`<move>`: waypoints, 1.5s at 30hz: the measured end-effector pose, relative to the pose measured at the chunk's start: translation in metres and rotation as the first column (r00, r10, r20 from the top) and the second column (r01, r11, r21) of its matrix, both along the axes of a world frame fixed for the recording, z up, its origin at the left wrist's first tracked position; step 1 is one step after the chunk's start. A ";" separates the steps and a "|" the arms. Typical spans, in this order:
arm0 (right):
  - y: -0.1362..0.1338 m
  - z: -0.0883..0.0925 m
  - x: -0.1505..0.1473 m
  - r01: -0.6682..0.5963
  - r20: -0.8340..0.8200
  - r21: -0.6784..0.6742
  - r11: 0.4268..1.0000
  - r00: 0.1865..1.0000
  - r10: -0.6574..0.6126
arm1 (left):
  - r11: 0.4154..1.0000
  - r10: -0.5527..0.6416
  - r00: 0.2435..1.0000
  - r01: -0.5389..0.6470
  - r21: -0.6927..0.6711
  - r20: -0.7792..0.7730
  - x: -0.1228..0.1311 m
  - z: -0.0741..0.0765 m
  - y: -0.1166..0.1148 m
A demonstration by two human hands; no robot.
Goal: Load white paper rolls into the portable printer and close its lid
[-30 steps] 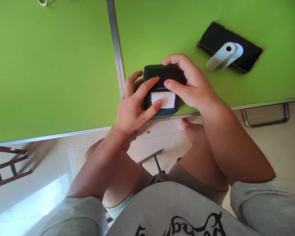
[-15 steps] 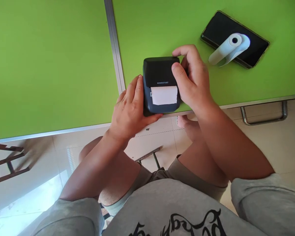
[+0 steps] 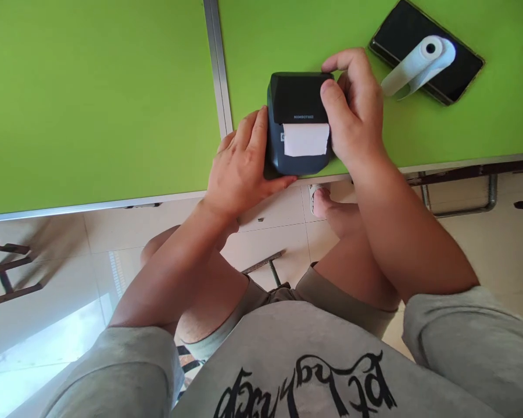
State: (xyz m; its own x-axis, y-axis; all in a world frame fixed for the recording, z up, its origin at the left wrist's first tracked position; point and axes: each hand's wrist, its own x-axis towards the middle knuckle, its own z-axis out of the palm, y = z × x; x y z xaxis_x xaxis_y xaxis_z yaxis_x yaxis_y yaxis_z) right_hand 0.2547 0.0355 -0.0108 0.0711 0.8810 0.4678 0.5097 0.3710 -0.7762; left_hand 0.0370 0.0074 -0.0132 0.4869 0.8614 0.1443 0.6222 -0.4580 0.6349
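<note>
A small dark label printer (image 3: 300, 98) stands at the front edge of the green table, a strip of white paper (image 3: 305, 139) coming out from under its black lid. My left hand (image 3: 242, 159) is wrapped round its left side and near corner, the thumb along the front. My right hand (image 3: 355, 107) grips the upper right corner, with the thumb on the lid's right edge and the index finger at the back corner. The other right fingers are curled and partly hidden.
A black phone (image 3: 401, 29) lies at the back right with a partly unrolled white paper roll (image 3: 412, 67) resting across it. A metal strip (image 3: 219, 69) divides the green tabletop (image 3: 91, 104). Below the edge are my legs, a metal bar (image 3: 462, 213) and the tiled floor.
The whole view has shifted, so the table, printer and hands appear higher and slightly to the right. Both hands keep the same hold on the printer.
</note>
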 end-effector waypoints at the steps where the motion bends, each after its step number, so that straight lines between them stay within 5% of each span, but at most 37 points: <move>1: 0.002 -0.001 0.001 -0.003 0.003 0.016 1.000 1.000 0.003 | 1.000 -0.006 1.000 0.006 -0.012 0.011 -0.001 -0.003 0.003; 6: 0.006 -0.004 0.004 0.030 -0.001 0.069 0.997 1.000 -0.030 | 0.994 -0.070 0.997 0.066 -0.083 -0.044 -0.001 -0.021 0.020; 18: 0.027 -0.016 0.014 0.149 0.156 -0.099 0.984 0.979 -0.133 | 0.994 -0.093 0.992 0.088 -0.063 -0.081 0.001 -0.044 0.040; 25: 0.025 -0.017 0.013 0.189 0.168 -0.128 0.974 0.972 -0.166 | 0.992 -0.071 0.974 0.046 -0.119 -0.216 0.011 -0.015 0.023; 33: -0.001 0.013 -0.001 0.160 0.184 -0.124 0.979 0.974 -0.135 | 0.993 0.014 0.967 -0.044 -0.112 -0.254 0.021 0.029 -0.001; 45: -0.012 0.016 -0.001 0.050 0.088 -0.034 0.998 0.995 -0.047 | 0.999 -0.007 0.980 -0.002 -0.043 -0.200 0.016 0.026 -0.003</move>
